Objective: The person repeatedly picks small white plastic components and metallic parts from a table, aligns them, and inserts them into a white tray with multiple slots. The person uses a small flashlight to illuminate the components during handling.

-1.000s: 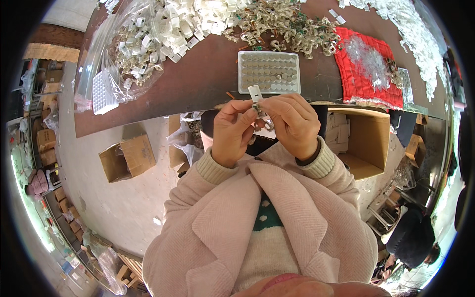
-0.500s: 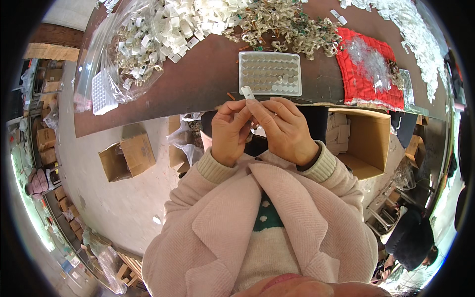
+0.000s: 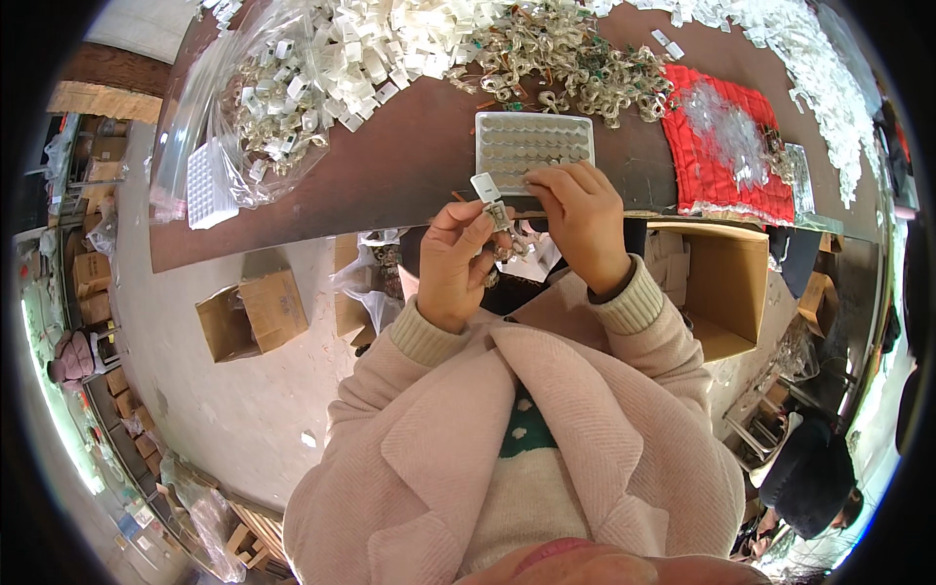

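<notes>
My left hand (image 3: pixel 452 261) pinches a small white plastic case (image 3: pixel 485 186) with its lid part swung up and a compartment below. A little bundle of thin clear wire (image 3: pixel 509 250) hangs from the case beside my fingers. My right hand (image 3: pixel 587 216) is at the near edge of a white tray (image 3: pixel 481 146) with rows of round, flat, coin-like discs. Its thumb and forefinger are pressed together over the tray's near rim. Whatever lies between these fingertips is too small to make out.
Piles of white cases (image 3: pixel 390 44) and wire bundles (image 3: pixel 575 63) lie across the far table. At left are a clear plastic bag (image 3: pixel 283 146) and a white studded tray (image 3: pixel 208 185). A red cloth (image 3: pixel 697 175) bears clear pieces. Cardboard boxes (image 3: pixel 726 283) stand below.
My right hand has left the case and moved right and slightly forward to the tray. The case, still in my left hand, now shows its compartment and hanging wire.
</notes>
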Action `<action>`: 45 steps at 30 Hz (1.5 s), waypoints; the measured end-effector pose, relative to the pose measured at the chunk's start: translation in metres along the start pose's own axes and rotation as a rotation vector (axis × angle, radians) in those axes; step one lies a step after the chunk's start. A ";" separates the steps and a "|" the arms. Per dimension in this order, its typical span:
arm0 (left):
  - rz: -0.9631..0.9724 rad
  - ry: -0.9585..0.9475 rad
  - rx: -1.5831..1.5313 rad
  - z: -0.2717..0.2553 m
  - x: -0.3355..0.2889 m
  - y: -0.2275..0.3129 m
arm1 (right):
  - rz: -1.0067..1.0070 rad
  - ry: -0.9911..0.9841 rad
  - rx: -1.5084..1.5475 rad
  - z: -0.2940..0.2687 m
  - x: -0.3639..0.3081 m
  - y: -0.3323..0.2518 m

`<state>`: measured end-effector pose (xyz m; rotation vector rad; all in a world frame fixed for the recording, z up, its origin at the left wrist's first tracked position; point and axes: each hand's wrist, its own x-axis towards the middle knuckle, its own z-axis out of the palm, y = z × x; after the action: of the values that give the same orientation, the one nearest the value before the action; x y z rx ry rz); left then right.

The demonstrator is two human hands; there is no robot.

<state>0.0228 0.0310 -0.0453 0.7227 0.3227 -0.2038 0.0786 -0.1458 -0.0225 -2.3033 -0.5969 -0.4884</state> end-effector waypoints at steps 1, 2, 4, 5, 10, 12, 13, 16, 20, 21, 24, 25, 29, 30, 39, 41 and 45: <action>0.007 -0.008 0.001 0.001 0.001 0.001 | 0.032 0.027 0.102 -0.001 0.000 -0.004; -0.027 -0.013 -0.015 0.002 0.001 0.001 | 0.083 0.048 0.209 -0.001 -0.002 -0.009; -0.041 0.051 0.026 0.005 0.000 0.002 | 0.032 0.045 0.237 -0.002 -0.004 -0.020; -0.014 -0.008 0.085 0.005 -0.001 0.003 | -0.001 0.041 0.246 -0.003 -0.003 -0.024; -0.044 0.066 0.005 0.008 0.000 0.003 | -0.055 0.070 0.216 -0.006 0.002 -0.032; 0.005 0.000 -0.032 0.006 0.000 0.000 | -0.074 0.093 0.205 -0.006 0.003 -0.034; 0.021 0.022 -0.024 0.005 -0.001 -0.002 | -0.076 0.107 0.208 -0.006 0.002 -0.034; 0.083 -0.061 0.049 -0.001 0.001 -0.005 | 0.028 0.052 0.320 -0.008 0.000 -0.034; -0.017 -0.084 0.017 -0.006 0.000 -0.007 | 0.117 -0.080 0.410 -0.018 -0.001 -0.030; -0.022 -0.112 0.010 -0.006 0.000 -0.007 | 0.125 -0.108 0.412 -0.021 -0.001 -0.029; 0.022 -0.088 -0.011 0.001 -0.001 -0.008 | 0.027 0.003 0.406 -0.023 -0.006 -0.034; -0.034 -0.063 -0.060 0.003 -0.002 -0.007 | 0.002 0.055 0.417 -0.024 -0.010 -0.038; 0.012 -0.063 0.214 0.008 -0.009 0.001 | -0.087 0.050 0.299 -0.024 -0.021 -0.042; 0.018 -0.113 0.160 0.009 -0.011 0.004 | -0.018 0.053 0.436 -0.024 -0.024 -0.044; -0.163 -0.276 -0.070 0.018 -0.021 0.011 | 0.773 -0.172 1.244 -0.022 -0.011 -0.029; -0.146 -0.246 -0.077 0.017 -0.021 0.010 | 0.533 -0.022 1.077 -0.019 -0.014 -0.034; -0.178 -0.264 -0.224 0.015 -0.017 0.007 | 0.052 0.120 0.811 -0.019 -0.016 -0.036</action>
<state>0.0121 0.0268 -0.0242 0.4385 0.1542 -0.4206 0.0429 -0.1406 0.0021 -1.5038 -0.5427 -0.2799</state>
